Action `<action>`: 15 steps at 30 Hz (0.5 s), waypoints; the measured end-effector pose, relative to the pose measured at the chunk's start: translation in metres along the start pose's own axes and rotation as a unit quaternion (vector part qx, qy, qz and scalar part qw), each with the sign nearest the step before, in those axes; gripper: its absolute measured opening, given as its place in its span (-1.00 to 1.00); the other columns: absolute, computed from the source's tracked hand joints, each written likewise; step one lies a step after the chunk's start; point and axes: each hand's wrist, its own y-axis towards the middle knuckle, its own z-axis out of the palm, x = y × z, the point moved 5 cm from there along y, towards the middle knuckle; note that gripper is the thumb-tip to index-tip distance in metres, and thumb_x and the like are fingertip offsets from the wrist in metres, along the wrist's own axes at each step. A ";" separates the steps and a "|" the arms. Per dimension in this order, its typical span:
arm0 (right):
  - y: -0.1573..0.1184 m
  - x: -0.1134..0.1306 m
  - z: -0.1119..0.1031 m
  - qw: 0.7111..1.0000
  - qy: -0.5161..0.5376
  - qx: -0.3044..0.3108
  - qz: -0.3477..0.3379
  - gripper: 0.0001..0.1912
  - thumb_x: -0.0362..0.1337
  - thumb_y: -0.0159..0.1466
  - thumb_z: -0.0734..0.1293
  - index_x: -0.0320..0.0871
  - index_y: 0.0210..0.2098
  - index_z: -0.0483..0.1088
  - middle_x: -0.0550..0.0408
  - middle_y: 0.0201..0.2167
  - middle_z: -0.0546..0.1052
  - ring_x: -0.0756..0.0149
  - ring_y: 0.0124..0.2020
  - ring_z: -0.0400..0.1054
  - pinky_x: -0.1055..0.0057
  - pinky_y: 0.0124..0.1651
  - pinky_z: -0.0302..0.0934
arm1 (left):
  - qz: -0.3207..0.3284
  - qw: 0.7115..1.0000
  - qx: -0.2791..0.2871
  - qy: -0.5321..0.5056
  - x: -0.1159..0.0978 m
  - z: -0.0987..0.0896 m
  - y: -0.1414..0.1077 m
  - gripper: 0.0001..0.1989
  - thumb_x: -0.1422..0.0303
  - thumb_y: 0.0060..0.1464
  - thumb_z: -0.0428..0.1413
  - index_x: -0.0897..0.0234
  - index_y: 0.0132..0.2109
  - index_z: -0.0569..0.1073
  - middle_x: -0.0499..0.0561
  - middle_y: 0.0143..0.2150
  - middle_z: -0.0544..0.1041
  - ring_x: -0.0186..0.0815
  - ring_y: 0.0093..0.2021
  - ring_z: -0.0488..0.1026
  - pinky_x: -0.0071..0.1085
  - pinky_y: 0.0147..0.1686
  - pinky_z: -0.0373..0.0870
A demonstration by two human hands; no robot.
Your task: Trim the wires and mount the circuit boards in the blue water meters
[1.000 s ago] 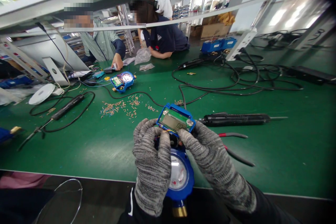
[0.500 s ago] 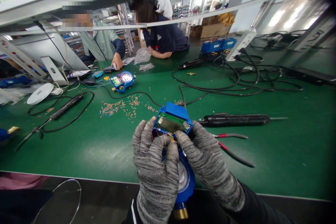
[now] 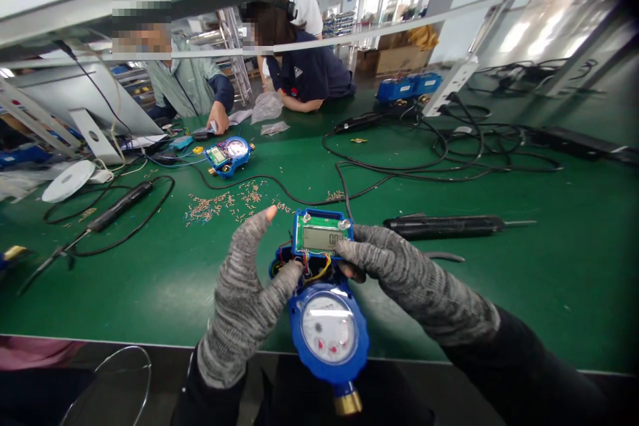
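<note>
A blue water meter [image 3: 327,363] with a round dial and a brass end hangs over the table's front edge, dial facing me. Above the dial, a display module [image 3: 314,236] with a green circuit board and lit digits is tilted up, and coloured wires [image 3: 319,269] run below it. My right hand [image 3: 399,266], in a grey knitted glove, grips the module's right side with the thumb on its front. My left hand [image 3: 242,289], gloved alike, has its fingers spread apart; the thumb tip rests by the wires at the module's lower left corner.
A black electric screwdriver [image 3: 444,226] lies to the right, with a grey plier handle [image 3: 444,256] below it. Another screwdriver [image 3: 120,206] lies left. Scattered screws [image 3: 207,206] and a second meter [image 3: 232,154] sit farther back. Cables [image 3: 479,140] coil at right. Two people work opposite.
My left hand has let go and moved left, fingers spreading. The display module has tipped to face me, and the meter's dial has come into full view. My right hand still holds the module.
</note>
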 end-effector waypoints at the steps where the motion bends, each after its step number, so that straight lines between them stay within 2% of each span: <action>1: 0.001 0.002 0.001 1.000 0.002 0.012 0.009 -0.73 -0.09 0.30 0.31 -0.11 -0.42 0.49 0.15 -0.54 0.43 0.29 -0.48 0.26 0.32 -0.38 0.18 | 0.013 0.999 0.035 -0.002 0.001 0.000 0.005 -0.36 0.37 0.10 0.24 0.14 0.30 0.26 0.13 0.28 0.40 -0.09 0.31 0.31 0.00 0.33 0.21; 3: 0.002 0.005 0.002 0.999 0.002 0.031 0.015 -0.70 -0.07 0.29 0.32 -0.10 -0.47 0.47 0.15 -0.56 0.41 0.29 -0.49 0.24 0.32 -0.39 0.17 | 0.028 0.994 0.098 -0.024 0.003 0.003 0.014 -0.34 0.37 0.08 0.25 0.11 0.31 0.26 0.13 0.29 0.40 -0.07 0.31 0.31 -0.01 0.32 0.22; 5: 0.004 0.006 0.003 0.999 0.002 0.046 0.017 -0.68 -0.06 0.30 0.30 -0.10 -0.48 0.47 0.15 -0.57 0.41 0.30 -0.50 0.22 0.32 -0.40 0.15 | 0.017 0.987 0.147 -0.069 0.003 0.005 0.018 -0.33 0.40 0.09 0.24 0.07 0.32 0.25 0.11 0.32 0.37 -0.06 0.33 0.29 -0.04 0.33 0.22; 8: 0.006 0.004 0.001 0.998 0.003 0.055 0.027 -0.67 -0.06 0.31 0.28 -0.14 -0.42 0.49 0.15 -0.55 0.39 0.32 -0.49 0.22 0.34 -0.40 0.13 | -0.012 0.972 0.192 -0.134 0.004 0.010 0.019 -0.30 0.40 0.10 0.23 0.02 0.35 0.22 0.06 0.36 0.31 -0.06 0.36 0.25 -0.06 0.35 0.18; 13: 0.009 0.007 0.000 0.997 0.013 0.072 0.039 -0.70 -0.05 0.28 0.31 -0.14 -0.39 0.51 0.17 -0.54 0.40 0.35 -0.48 0.21 0.38 -0.41 0.14 | -0.025 0.974 0.180 -0.132 0.010 0.019 0.018 -0.29 0.37 0.07 0.26 0.05 0.34 0.23 0.10 0.34 0.34 -0.04 0.35 0.26 -0.04 0.34 0.18; 15: 0.009 0.010 -0.002 0.998 0.010 0.058 0.024 -0.72 -0.07 0.28 0.32 -0.12 -0.37 0.53 0.16 -0.53 0.44 0.33 -0.47 0.26 0.37 -0.37 0.21 | -0.030 0.982 0.148 -0.113 0.016 0.021 0.018 -0.25 0.33 0.04 0.29 0.09 0.34 0.21 0.14 0.34 0.34 -0.02 0.35 0.26 -0.01 0.34 0.17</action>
